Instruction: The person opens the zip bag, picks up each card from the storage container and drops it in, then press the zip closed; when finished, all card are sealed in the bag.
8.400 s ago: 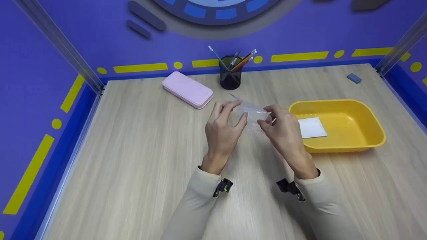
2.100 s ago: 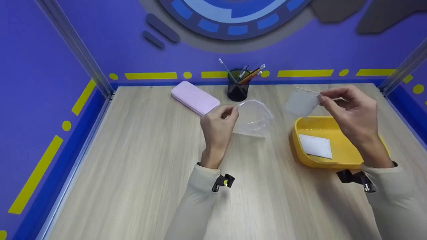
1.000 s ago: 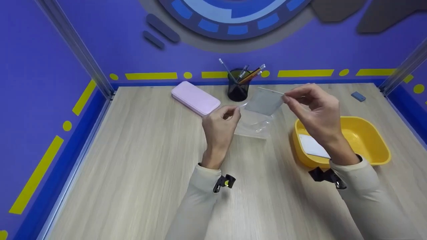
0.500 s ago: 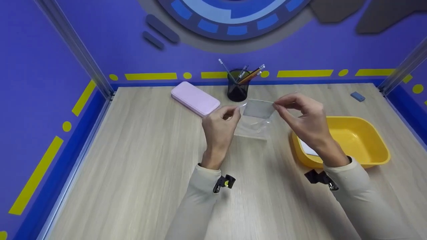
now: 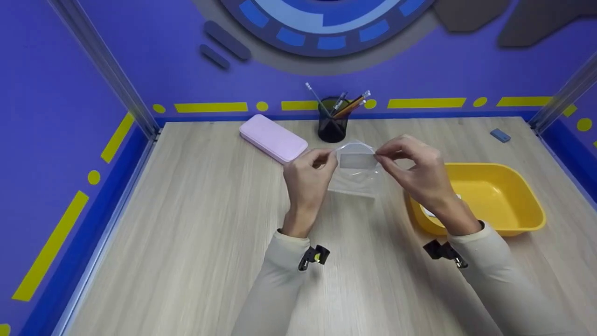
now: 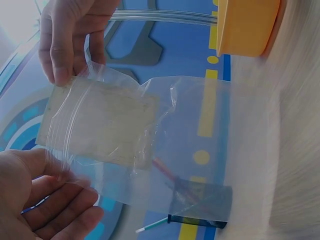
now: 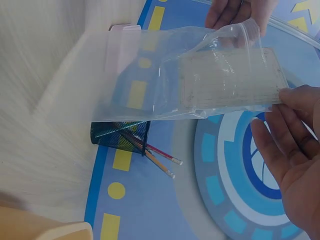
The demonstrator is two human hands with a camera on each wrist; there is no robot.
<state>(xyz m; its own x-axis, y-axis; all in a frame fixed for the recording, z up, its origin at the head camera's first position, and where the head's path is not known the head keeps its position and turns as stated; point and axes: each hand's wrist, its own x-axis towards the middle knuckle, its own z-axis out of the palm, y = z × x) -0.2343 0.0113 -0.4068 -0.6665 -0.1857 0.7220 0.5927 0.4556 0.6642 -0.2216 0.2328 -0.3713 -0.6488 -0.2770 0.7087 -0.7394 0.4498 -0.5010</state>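
Observation:
My left hand [image 5: 305, 179] pinches the left side of the mouth of a clear zip bag [image 5: 352, 189], which hangs above the table. Part-way inside the bag is a thin, pale grey square plate [image 5: 357, 161]; its outer end still sticks out of the mouth in the left wrist view. At the right side of the mouth, my right hand [image 5: 415, 172] pinches the plate's outer edge between thumb and finger. In the right wrist view, the lower part of the bag [image 7: 75, 80] beyond the plate looks flat.
A yellow tray [image 5: 499, 196] stands right of the bag, with a white square piece [image 5: 428, 212] in it, mostly behind my right hand. Further back are a pink case [image 5: 273, 137], a black mesh pencil cup [image 5: 332, 126] and a blue eraser [image 5: 500, 135].
Earlier both hands handled the bag; later my right hand held the plate above the tray. It has since brought the plate left and down into the bag's mouth. My left hand stayed nearly still.

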